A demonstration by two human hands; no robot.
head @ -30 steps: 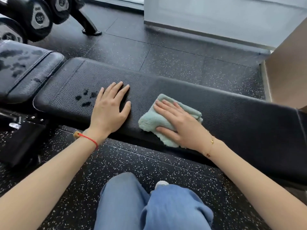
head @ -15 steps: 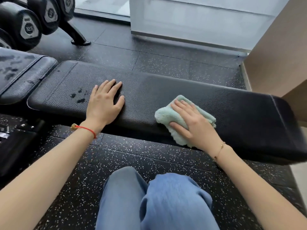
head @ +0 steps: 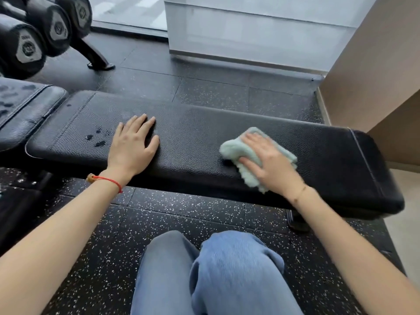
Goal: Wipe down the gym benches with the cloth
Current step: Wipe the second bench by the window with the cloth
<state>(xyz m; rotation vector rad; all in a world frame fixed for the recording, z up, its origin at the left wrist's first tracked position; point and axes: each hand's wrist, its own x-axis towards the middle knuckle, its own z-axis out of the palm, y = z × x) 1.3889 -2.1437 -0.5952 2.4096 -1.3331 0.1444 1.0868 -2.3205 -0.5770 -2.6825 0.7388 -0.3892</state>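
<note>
Pressing the green cloth (head: 246,155) flat under my right hand (head: 268,163), fingers straight and spread, on the bench (head: 193,137) pad's right half; my left hand (head: 133,145) rests flat, fingers slightly apart, well left of it.

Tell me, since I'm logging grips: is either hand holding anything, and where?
Neither grips anything. The right hand presses flat on top of the cloth; the left hand rests flat on the bench.
</note>
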